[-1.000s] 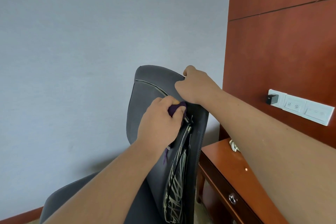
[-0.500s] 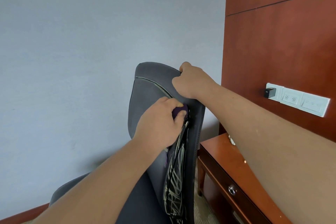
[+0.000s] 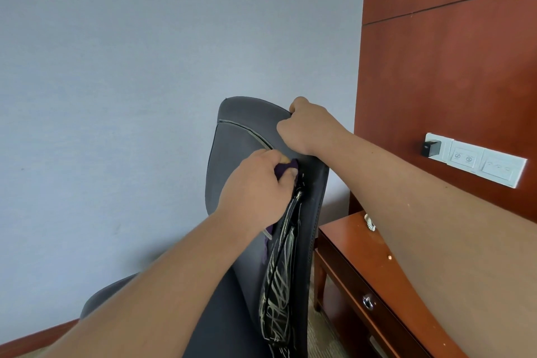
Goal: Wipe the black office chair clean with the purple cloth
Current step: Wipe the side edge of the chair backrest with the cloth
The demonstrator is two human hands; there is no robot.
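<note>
The black office chair (image 3: pixel 232 148) stands in the middle, its backrest seen from the side and its seat low at the left. My right hand (image 3: pixel 308 126) grips the top right edge of the backrest. My left hand (image 3: pixel 255 192) holds the bunched purple cloth (image 3: pixel 286 168) and presses it against the backrest just below the right hand. Only a small fold of cloth shows between the fingers, and a strip hangs under the wrist. A torn panel with pale loose threads (image 3: pixel 280 285) runs down the backrest's edge.
A wooden desk (image 3: pixel 363 259) with a drawer knob stands right of the chair, against a red-brown wall panel (image 3: pixel 436 81) carrying a white socket strip (image 3: pixel 476 158) with a black plug. A coiled white cord lies on the desk. A pale blue wall is behind.
The left hand with the cloth slid slightly down, then back up along the backrest edge. The right hand kept its grip on the chair top.
</note>
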